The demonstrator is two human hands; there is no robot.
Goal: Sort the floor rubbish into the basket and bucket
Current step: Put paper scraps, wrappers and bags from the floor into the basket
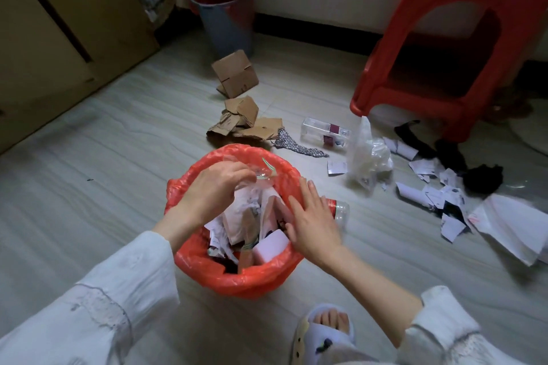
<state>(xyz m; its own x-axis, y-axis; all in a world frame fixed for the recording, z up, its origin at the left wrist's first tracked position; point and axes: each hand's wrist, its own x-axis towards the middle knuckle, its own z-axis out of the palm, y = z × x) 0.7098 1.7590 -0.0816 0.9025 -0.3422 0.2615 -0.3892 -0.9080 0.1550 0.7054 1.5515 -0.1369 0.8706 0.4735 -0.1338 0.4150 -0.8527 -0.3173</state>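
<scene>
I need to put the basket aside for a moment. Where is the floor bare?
Bare floor lies left of the basket, toward the cupboard. To its right paper scraps, a plastic bag and cardboard crowd the floor up to the stool.

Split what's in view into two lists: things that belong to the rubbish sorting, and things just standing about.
Belongs to the job:
red-lined basket
grey bucket with red liner
torn brown cardboard pieces
clear plastic box
crumpled clear plastic bag
torn white paper scraps
clear plastic bottle

Just standing about:
red plastic stool
brown wooden cupboard
</scene>
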